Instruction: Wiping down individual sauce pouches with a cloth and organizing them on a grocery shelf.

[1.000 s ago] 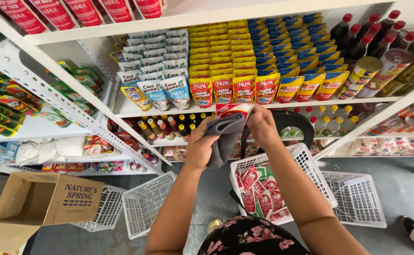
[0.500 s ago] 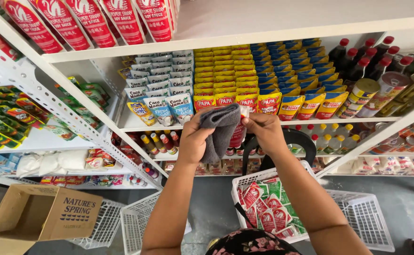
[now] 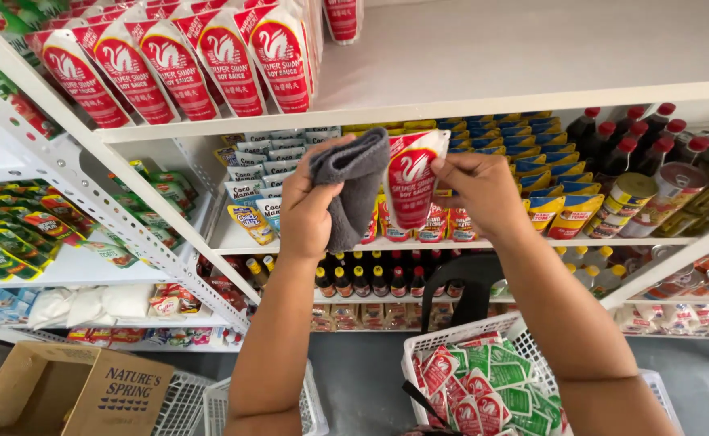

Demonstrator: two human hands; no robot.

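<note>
The fingers (image 3: 451, 165) of the right hand (image 3: 483, 190) pinch the top edge of a red and white sauce pouch (image 3: 412, 184), holding it upright in front of the shelves. The left hand (image 3: 310, 202) is closed around a folded grey cloth (image 3: 353, 187), which hangs from the grip and presses against the pouch's left side. The pouch sits between the two hands, touching both the cloth and the right fingertips.

Half a second ago the hands were lower, level with the row of yellow packets, and the cloth was bunched over whatever they held. Now both hands have risen to just under the upper shelf (image 3: 467, 105), and the pouch shows clearly beside the cloth.

Both forearms reach up and forward from the bottom of the view, the left one nearly vertical, the right one slanting in from the lower right, wrists bent towards each other.

On the upper shelf, to the left, a row of matching red and white pouches (image 3: 185, 60) stands leaning; the shelf's right part is bare. Behind the hands are yellow and blue packets (image 3: 532, 161), and dark bottles with red caps (image 3: 629, 137) stand to the right. Below the right arm, a white wire basket (image 3: 451, 339) holds red and green sachets (image 3: 492, 387). A cardboard box (image 3: 63, 396) rests on the floor at lower left.
</note>
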